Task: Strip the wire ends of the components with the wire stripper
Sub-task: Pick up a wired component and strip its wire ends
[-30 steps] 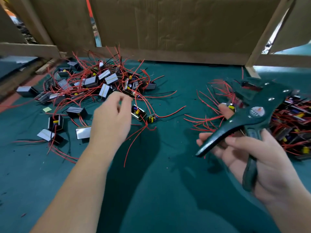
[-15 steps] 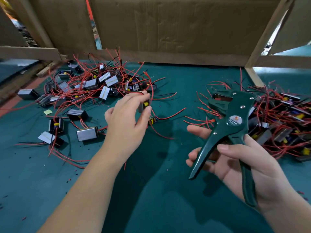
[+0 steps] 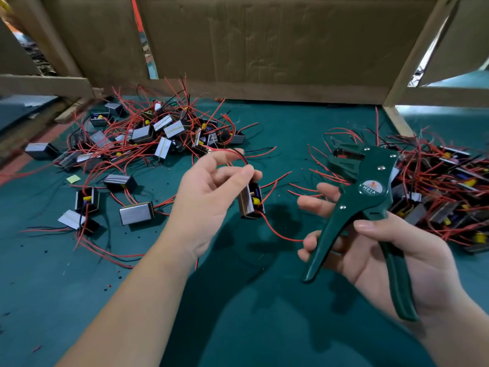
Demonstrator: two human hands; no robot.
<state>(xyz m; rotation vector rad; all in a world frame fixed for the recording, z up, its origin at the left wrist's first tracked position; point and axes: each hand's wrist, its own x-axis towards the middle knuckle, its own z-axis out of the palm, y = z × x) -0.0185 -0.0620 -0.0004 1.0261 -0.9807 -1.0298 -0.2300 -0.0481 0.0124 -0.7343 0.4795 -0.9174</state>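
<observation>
- The left hand (image 3: 209, 205) reaches in from 7 o'clock and pinches one component (image 3: 250, 203) between thumb and fingertips, near the middle of the view and lifted off the counter (image 3: 264, 300).
- The component is a small dark box with a silvery side. Its long axis is nearly upright, the top leaning slightly to 1 o'clock. Its open face, with a yellow part inside, is turned to 3 o'clock, toward the tool.
- A red wire (image 3: 277, 234) leaves the bottom of the component and curves away to 4 o'clock. Another red lead loops over the fingertips at 12 o'clock of the box.
- The right hand (image 3: 391, 255) comes in from 5 o'clock and grasps the dark green wire stripper (image 3: 365, 215), with the thumb laid across it below the pivot and one handle lying in the palm.
- The head of the stripper points to 11 o'clock. Its handles are spread apart, one running to 7 o'clock and the other to 5 o'clock, and its round label faces the camera.
- The stripper sits at 3 o'clock of the component, near it but apart.
- A left pile (image 3: 148, 133) of boxes with red leads lies on the counter at 10 o'clock.
- A right pile (image 3: 444, 186) lies at 3 o'clock, behind the stripper.
- A cardboard wall (image 3: 264, 41) closes the counter at 12 o'clock.
</observation>
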